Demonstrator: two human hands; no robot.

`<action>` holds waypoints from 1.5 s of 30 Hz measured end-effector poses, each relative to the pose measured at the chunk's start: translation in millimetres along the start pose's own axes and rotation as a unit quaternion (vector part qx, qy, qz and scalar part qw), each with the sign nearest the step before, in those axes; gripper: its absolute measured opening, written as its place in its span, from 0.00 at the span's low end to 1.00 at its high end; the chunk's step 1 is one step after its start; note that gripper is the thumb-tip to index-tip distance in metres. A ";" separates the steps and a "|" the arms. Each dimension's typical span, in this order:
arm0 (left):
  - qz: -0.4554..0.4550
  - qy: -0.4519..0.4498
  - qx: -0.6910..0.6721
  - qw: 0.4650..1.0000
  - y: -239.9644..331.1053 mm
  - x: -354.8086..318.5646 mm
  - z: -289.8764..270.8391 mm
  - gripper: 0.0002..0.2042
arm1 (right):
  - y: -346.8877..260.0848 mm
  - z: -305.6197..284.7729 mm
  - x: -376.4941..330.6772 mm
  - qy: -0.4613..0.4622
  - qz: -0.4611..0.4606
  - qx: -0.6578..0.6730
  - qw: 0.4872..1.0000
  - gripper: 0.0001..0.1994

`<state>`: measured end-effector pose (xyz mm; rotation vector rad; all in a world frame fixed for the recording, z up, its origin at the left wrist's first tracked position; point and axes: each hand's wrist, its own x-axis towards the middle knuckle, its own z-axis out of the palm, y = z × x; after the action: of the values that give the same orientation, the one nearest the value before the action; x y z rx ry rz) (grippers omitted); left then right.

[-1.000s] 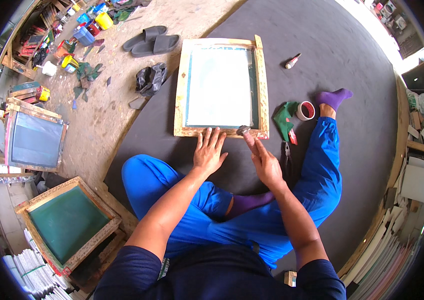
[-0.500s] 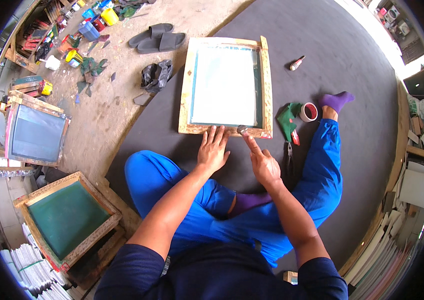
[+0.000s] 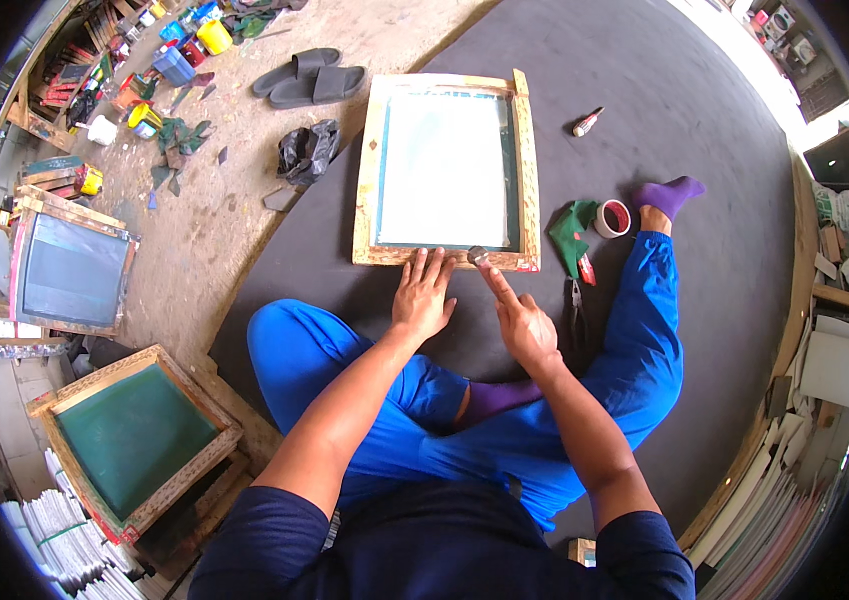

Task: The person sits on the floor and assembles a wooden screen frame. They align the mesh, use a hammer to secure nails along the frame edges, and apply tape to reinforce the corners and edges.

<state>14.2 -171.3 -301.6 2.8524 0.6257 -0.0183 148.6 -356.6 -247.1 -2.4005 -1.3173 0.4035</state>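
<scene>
A wooden screen-printing frame (image 3: 363,190) lies flat on the dark mat, its mesh bordered in teal around a large white area. My left hand (image 3: 423,302) rests on the frame's near rail, fingers spread and pointing away from me. To its right, my right hand (image 3: 527,332) is closed around a small tool with a grey metal head (image 3: 478,256), index finger stretched along it. That head sits at the near rail's inner edge; the palm hides the rest of the tool, so its exact kind is unclear.
Right of the frame lie a green cloth (image 3: 572,232), a tape roll (image 3: 613,219), pliers (image 3: 576,312) and a small pointed tool (image 3: 589,122). Black sandals (image 3: 317,82) and a black plastic bag (image 3: 308,152) are beyond the mat's left edge. A green-meshed frame (image 3: 140,440) stands at the lower left.
The whole view has shifted slightly, so everything appears a little further left and up. Both hands keep about the same places on the frame's near rail.
</scene>
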 end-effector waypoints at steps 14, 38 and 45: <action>-0.009 -0.043 0.023 0.999 0.4 -0.8 -1.1 0.46 | -19.2 -32.1 16.8 -0.103 0.062 -0.043 0.992 0.34; 0.033 0.038 0.018 0.999 -5.8 30.5 5.4 0.39 | 216.7 -12.4 86.5 0.233 0.136 -0.188 0.944 0.30; 0.045 0.039 -0.041 0.997 -25.9 37.1 0.3 0.33 | 201.0 -74.4 99.2 0.148 0.323 -0.025 0.934 0.22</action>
<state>37.2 -133.1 -309.6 2.8097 0.4992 0.1299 380.9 -385.0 -278.5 -2.7568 -0.3901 0.1592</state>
